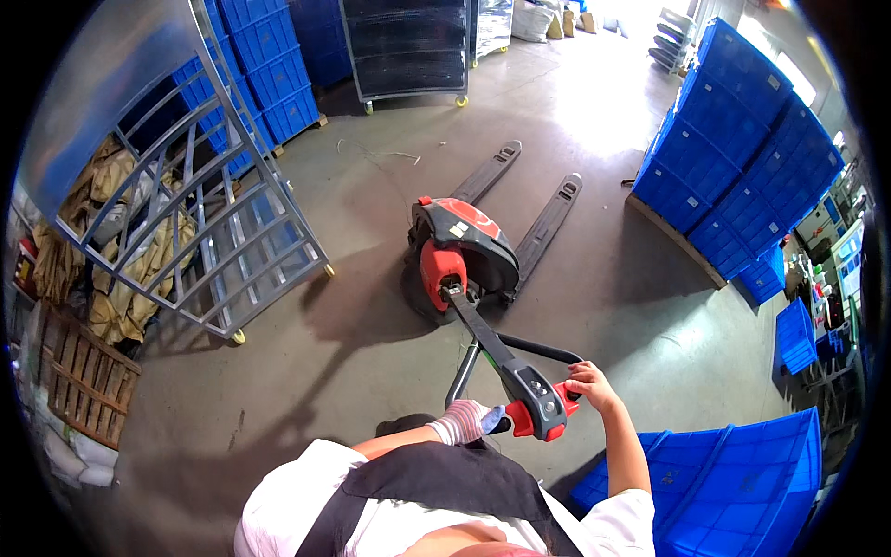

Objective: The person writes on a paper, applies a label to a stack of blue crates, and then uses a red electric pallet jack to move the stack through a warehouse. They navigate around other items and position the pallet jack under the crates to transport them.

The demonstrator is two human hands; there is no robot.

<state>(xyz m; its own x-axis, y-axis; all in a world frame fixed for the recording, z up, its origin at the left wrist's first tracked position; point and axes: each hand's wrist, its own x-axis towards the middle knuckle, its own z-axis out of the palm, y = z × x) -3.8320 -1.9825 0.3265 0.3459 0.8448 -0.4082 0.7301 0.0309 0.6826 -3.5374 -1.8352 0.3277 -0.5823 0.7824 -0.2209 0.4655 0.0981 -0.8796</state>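
A red and black electric pallet jack (469,232) stands ahead of me on the floor, its two dark forks (548,223) pointing away. Its tiller arm slants toward me and ends in a control handle (531,390) with red parts. On the handle's right side, the fingers of my bare right hand (587,382) are closed round the grip. My left hand (483,420), in a pink-striped cuff or glove with a bluish part, is closed at the left grip close to my dark apron; its fingers are partly hidden.
A tilted metal rack cart (227,232) on yellow wheels stands at left, beside brown sacks (121,297) and a wooden pallet (88,376). Stacked blue crates stand at right on a pallet (682,241), and at far left. A blue crate (724,473) is near my right arm. A wrapped cart (406,51) stands ahead.
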